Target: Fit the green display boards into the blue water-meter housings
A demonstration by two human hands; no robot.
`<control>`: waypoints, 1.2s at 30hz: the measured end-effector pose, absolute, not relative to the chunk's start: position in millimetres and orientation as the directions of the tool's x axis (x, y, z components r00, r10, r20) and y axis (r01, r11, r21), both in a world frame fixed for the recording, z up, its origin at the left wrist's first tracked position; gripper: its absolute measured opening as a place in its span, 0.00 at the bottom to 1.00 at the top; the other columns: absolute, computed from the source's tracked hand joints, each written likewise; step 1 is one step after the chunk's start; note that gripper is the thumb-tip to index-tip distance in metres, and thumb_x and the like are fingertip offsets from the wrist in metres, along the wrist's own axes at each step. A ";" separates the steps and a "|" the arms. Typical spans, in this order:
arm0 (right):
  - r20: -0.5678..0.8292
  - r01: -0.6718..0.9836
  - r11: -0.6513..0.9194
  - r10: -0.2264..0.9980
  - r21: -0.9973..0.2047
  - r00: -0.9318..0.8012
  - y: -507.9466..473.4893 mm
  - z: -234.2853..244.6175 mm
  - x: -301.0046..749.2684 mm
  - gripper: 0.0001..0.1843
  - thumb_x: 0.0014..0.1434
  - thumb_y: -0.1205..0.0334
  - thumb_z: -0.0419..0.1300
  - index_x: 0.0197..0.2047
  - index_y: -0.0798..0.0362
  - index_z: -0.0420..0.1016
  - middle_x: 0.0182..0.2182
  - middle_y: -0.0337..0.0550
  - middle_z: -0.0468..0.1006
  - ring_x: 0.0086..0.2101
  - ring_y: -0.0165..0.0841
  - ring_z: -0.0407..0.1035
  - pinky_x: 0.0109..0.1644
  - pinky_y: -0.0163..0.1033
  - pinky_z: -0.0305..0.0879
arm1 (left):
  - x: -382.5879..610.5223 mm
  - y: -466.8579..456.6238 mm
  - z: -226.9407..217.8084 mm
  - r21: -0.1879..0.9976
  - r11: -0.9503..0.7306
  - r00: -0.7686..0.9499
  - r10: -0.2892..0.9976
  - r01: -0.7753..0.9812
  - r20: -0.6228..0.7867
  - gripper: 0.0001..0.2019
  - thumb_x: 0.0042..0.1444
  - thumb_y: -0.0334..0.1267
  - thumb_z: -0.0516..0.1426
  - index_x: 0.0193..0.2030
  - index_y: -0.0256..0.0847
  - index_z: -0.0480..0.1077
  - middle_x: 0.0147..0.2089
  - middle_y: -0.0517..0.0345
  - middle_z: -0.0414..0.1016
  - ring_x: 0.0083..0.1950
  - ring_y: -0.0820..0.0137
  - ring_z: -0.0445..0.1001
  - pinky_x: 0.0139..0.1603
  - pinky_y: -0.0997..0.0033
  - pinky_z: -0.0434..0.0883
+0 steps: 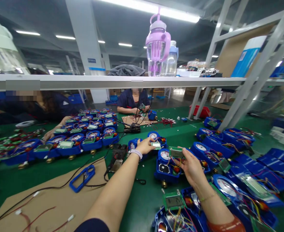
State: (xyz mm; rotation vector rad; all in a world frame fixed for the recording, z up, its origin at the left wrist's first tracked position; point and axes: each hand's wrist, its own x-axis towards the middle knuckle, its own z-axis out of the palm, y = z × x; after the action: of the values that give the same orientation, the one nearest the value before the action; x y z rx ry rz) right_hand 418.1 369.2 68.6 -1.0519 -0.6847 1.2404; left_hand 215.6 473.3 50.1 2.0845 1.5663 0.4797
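My left hand [145, 146] reaches forward over the blue meter housings, its fingers closed at the edge of a small circuit board with a pale display [156, 146]. Behind that board is an open blue meter housing [161, 140] with a white dial. My right hand [192, 166] pinches a green circuit board with a display [176, 152] between thumb and fingers. Coloured wires run from this board down to an open blue meter housing [167, 175], which has a dial, a black round part and a brass fitting. Some fingertips are hidden behind the boards.
Rows of open meter housings [93, 137] stand left; more housings [219, 153] crowd the right. A blue frame [82, 178] and cables lie on cardboard [57, 199]. A shelf [122, 82] with bottles crosses above. A co-worker [133, 101] sits opposite; another person's hand [51, 132] is at left.
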 end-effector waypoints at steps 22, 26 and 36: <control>-0.113 -0.357 -0.016 0.961 -0.934 0.254 369.7 66.9 418.8 0.20 0.50 0.47 0.67 0.41 0.50 0.75 0.41 0.46 0.81 0.44 0.38 0.74 0.44 0.39 0.69 | 218.4 470.7 40.7 0.567 -0.241 0.246 0.967 0.787 0.070 0.18 0.61 0.46 0.56 0.54 0.38 0.67 0.50 0.52 0.72 0.49 0.64 0.73 0.54 0.52 0.69; -0.106 -0.354 -0.006 0.959 -0.935 0.262 369.8 66.1 419.1 0.22 0.46 0.45 0.68 0.40 0.50 0.76 0.41 0.45 0.81 0.43 0.38 0.74 0.43 0.39 0.69 | 217.9 469.7 42.0 0.563 -0.239 0.244 0.967 0.791 0.068 0.19 0.61 0.46 0.56 0.54 0.38 0.66 0.50 0.52 0.73 0.49 0.64 0.73 0.54 0.51 0.69; -0.101 -0.344 0.000 0.956 -0.939 0.274 370.1 67.0 419.0 0.22 0.44 0.44 0.69 0.39 0.50 0.77 0.41 0.45 0.81 0.44 0.39 0.74 0.43 0.39 0.68 | 218.1 472.0 41.0 0.553 -0.230 0.234 0.970 0.801 0.066 0.18 0.61 0.46 0.56 0.54 0.38 0.67 0.51 0.51 0.72 0.51 0.63 0.72 0.55 0.51 0.68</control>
State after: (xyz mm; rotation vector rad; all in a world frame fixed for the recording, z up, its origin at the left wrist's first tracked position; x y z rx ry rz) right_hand 419.0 370.1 67.0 -1.1121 -0.7203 1.1750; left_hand 218.1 472.0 41.0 2.1079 1.6268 0.5673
